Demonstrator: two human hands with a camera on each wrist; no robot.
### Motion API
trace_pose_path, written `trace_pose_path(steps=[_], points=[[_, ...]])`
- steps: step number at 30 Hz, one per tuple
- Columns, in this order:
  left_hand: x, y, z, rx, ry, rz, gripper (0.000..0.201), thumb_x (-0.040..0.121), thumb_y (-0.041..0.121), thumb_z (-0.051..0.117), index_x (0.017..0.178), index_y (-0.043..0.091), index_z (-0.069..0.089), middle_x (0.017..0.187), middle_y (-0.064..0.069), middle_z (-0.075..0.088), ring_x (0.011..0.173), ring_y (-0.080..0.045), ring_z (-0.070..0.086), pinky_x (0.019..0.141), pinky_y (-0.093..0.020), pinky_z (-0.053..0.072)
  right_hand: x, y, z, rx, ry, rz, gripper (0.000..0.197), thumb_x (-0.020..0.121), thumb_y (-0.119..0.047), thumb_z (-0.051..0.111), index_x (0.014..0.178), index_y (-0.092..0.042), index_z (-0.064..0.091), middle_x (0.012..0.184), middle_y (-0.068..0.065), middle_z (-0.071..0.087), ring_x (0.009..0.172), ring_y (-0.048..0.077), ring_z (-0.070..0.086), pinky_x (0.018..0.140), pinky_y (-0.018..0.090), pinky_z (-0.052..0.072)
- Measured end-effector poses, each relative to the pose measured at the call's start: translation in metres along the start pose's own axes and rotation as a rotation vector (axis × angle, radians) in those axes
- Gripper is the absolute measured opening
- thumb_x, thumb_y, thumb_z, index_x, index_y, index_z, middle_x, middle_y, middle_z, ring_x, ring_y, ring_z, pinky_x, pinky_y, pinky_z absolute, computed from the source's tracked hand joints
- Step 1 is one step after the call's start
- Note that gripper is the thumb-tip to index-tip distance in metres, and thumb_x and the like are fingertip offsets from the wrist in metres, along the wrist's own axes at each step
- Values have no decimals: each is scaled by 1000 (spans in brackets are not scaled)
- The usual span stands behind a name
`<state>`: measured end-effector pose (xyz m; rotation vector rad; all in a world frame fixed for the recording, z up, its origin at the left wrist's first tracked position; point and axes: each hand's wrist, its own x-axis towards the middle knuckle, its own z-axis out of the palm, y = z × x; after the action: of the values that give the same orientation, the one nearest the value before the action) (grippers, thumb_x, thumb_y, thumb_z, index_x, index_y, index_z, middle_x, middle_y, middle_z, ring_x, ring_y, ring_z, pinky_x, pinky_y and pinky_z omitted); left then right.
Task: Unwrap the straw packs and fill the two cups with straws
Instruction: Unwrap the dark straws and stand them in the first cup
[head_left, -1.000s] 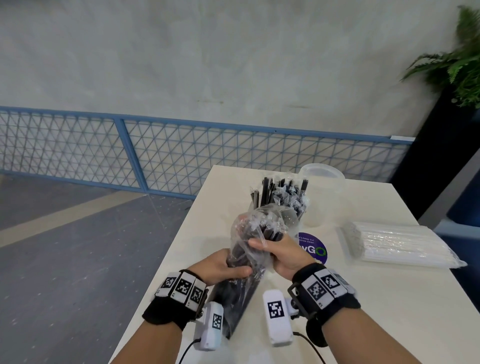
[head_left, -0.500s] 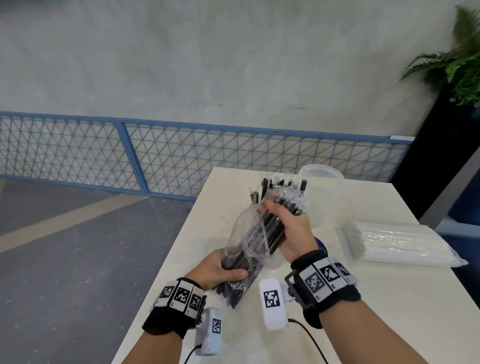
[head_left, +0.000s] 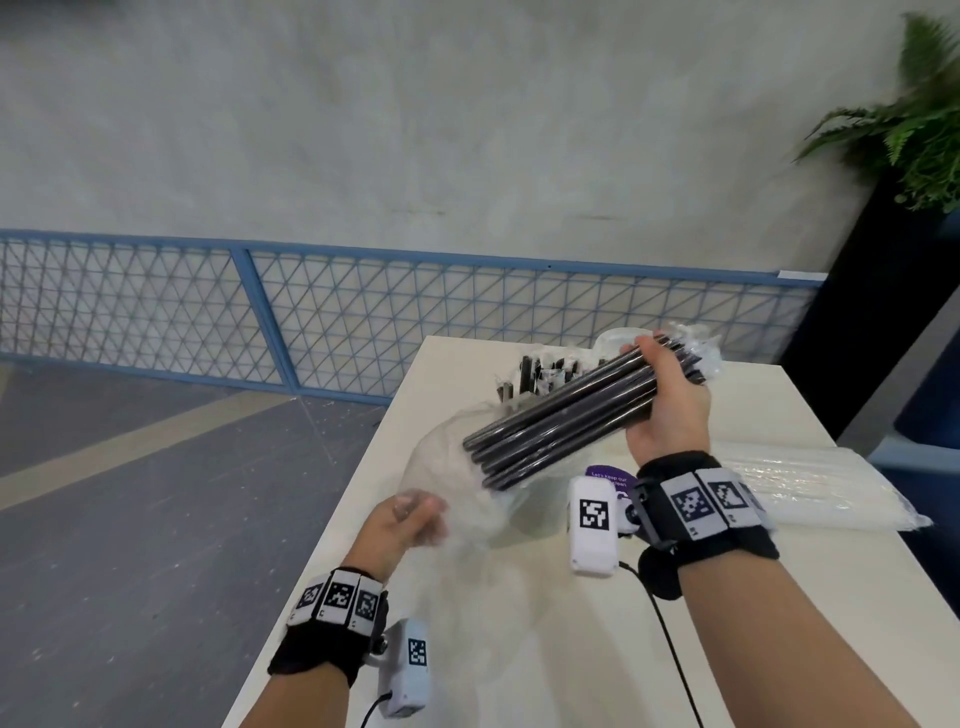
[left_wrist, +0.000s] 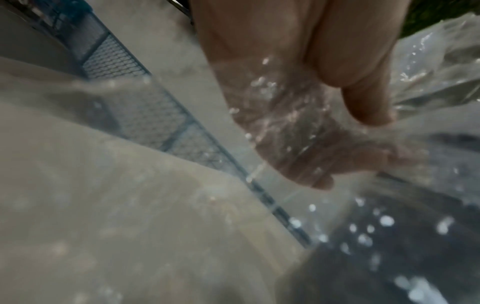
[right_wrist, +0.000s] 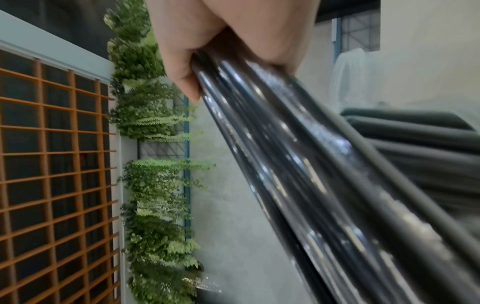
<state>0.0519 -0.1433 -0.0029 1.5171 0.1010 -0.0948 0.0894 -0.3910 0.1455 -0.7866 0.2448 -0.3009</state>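
Gripping black straws (head_left: 561, 421), the right hand (head_left: 667, 402) holds them above the table (head_left: 779, 597). Left hand (head_left: 400, 525) pinches the clear wrapper (head_left: 457, 499).

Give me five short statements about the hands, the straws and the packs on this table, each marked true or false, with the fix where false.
1. The right hand grips a bundle of black straws. True.
2. The left hand holds a white straw. False: it holds the clear plastic wrapper.
3. The black straws in the right hand's grip stand upright in a cup. False: they are held tilted above the table.
4. The pack of white straws lies on the table to the right of the right wrist. True.
5. No cup holds any straws yet. False: a cup of black straws stands behind the held bundle.
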Motion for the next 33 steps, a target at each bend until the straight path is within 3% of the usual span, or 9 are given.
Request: trace_pose_path(steps=[2, 5, 8, 11, 14, 19, 21, 27, 33], points=[[0, -5, -4, -27, 82, -22, 22, 95, 3, 46, 78, 5, 60, 47, 3, 60, 46, -3, 56, 53, -17, 51, 3, -12, 0, 12, 7, -80, 10, 82, -8, 66, 91, -6, 60, 82, 6, 66, 66, 14, 67, 63, 28, 55], [2, -10, -10, -126, 205, -44, 28, 98, 5, 36, 78, 4, 56, 44, 4, 57, 42, -3, 55, 48, -15, 49, 5, -28, 7, 25, 16, -246, 30, 78, -7, 69, 105, -1, 58, 85, 8, 64, 74, 20, 66, 70, 31, 56], [3, -11, -10, -186, 260, -33, 29, 99, 7, 34, 78, 3, 54, 43, 5, 55, 40, -4, 54, 45, -15, 48, -3, -34, 20, -76, -35, -431, 34, 72, -7, 74, 100, -10, 56, 94, 5, 64, 89, 19, 65, 84, 36, 55], [2, -8, -6, -199, 257, -17, 29, 98, 9, 35, 79, 2, 55, 44, 4, 55, 41, -5, 54, 46, -16, 48, -18, -22, 27, -392, -216, -579, 30, 76, -3, 72, 94, -17, 54, 92, -6, 62, 83, -1, 65, 79, 20, 53], [1, -7, -4, -195, 240, -13, 29, 98, 9, 36, 79, 2, 56, 45, 5, 55, 41, -5, 54, 47, -16, 49, -21, 1, 22, -616, -374, -645, 31, 76, 0, 71, 99, -13, 54, 90, -11, 60, 81, -9, 62, 75, 10, 50], [1, -6, -6, -189, 255, -15, 29, 98, 9, 35, 79, 3, 56, 43, 4, 54, 41, -6, 53, 48, -17, 50, -16, 28, 13, -768, -509, -628, 32, 74, -14, 73, 94, -27, 52, 86, -11, 61, 81, 2, 60, 75, 12, 48], [1, -6, -7, -194, 260, -13, 29, 98, 9, 34, 78, 3, 55, 43, 3, 54, 41, -6, 53, 48, -18, 50, -15, 31, 14, -788, -523, -625, 32, 73, -17, 71, 92, -33, 50, 85, -15, 60, 80, -2, 60, 76, 14, 49], [2, -8, -1, -195, 242, 0, 31, 99, 11, 33, 80, 5, 56, 44, 2, 55, 42, -7, 54, 52, -19, 50, -2, 37, 12, -805, -484, -544, 30, 76, -8, 73, 98, -16, 55, 87, -10, 62, 81, -5, 60, 79, 12, 48], [5, -8, 6, -258, 221, -1, 31, 99, 12, 33, 79, 5, 56, 47, 4, 53, 43, -8, 54, 51, -20, 51, 23, 43, 12, -775, -335, -420, 35, 77, -10, 73, 107, 1, 58, 96, 10, 67, 90, 16, 64, 88, 33, 54]])
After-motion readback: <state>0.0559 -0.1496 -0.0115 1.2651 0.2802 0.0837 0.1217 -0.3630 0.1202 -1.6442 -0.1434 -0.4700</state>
